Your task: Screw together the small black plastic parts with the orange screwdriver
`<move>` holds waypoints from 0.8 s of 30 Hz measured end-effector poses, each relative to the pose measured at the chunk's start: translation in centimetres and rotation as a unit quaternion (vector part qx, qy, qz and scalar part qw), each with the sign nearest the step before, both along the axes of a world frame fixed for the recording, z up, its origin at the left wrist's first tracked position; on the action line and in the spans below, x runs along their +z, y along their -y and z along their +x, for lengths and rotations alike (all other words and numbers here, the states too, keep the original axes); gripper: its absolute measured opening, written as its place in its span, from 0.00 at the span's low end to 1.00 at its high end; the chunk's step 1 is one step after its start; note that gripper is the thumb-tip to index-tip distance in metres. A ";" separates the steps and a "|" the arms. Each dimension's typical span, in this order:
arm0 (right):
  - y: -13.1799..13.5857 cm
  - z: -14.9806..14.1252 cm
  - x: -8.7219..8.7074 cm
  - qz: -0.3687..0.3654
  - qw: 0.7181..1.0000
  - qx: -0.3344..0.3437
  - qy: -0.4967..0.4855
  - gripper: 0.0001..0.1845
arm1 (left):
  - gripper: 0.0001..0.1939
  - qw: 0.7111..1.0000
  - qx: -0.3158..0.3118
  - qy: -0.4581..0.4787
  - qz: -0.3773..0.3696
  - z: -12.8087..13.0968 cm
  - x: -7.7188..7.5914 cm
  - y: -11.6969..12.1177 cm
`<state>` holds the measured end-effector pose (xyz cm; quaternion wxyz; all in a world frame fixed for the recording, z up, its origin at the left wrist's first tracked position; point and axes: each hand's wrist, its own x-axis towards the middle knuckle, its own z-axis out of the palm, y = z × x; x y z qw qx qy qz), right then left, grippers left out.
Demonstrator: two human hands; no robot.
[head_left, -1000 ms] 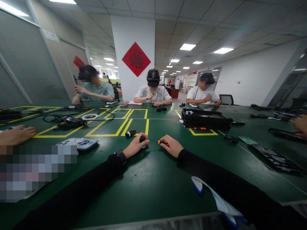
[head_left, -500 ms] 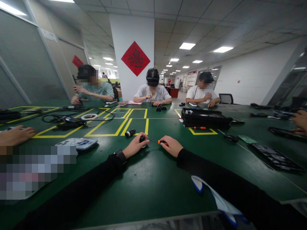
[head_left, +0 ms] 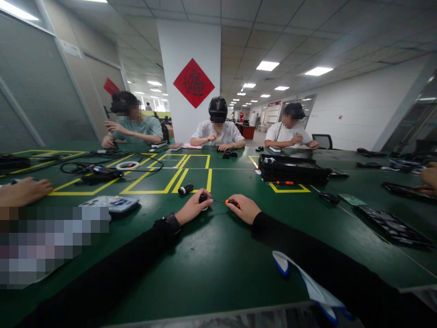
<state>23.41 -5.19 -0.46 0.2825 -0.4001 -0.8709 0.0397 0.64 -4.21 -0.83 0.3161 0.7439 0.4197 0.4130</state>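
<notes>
My left hand [head_left: 192,207] is closed around a small black cylindrical part [head_left: 202,198], resting low over the green table. In my right hand [head_left: 245,208] is a screwdriver [head_left: 233,203] with an orange and black handle. Its thin shaft points left and reaches to the black part at my left fingertips; whether the tip sits in it is too small to tell. Just behind my left hand lies another black cylindrical piece [head_left: 185,189] with a pale band.
A stack of black trays [head_left: 295,169] stands at the back right, with an orange-handled tool [head_left: 284,183] before it. Cables [head_left: 97,173] and a phone-like case [head_left: 116,203] lie left. A circuit board [head_left: 353,199] and black panel [head_left: 392,223] lie right. Co-workers sit around the table.
My hands, the screwdriver and the black part hold nearly the same place. The co-worker's hand at the right edge has shifted slightly outward, and the far-right person's hand has moved a little.
</notes>
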 end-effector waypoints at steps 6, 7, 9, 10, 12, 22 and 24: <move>-0.1 0.0 0.0 0.022 1.000 0.009 0.007 0.11 | 0.14 1.000 -0.012 0.000 0.003 0.0 -0.1 -0.1; -0.1 0.0 0.0 0.023 1.000 0.010 0.007 0.11 | 0.14 1.000 -0.012 0.000 0.002 0.0 -0.1 0.0; 0.0 0.0 0.1 0.019 1.000 0.011 0.003 0.11 | 0.14 1.000 -0.012 0.002 0.000 0.0 -0.1 0.0; 0.0 0.1 0.1 0.016 1.000 0.011 0.000 0.10 | 0.14 1.000 -0.012 0.004 -0.002 0.0 0.0 0.0; 0.1 0.1 0.2 0.011 1.000 0.010 -0.008 0.10 | 0.14 1.000 -0.011 0.010 -0.007 0.0 0.0 0.1; -0.2 0.0 -0.1 0.000 0.999 0.026 -0.034 0.09 | 0.13 1.000 -0.015 0.005 0.001 0.0 0.0 0.1; -0.3 0.0 -0.1 0.002 0.999 0.025 -0.029 0.10 | 0.14 1.000 -0.016 0.004 0.001 0.0 0.0 0.1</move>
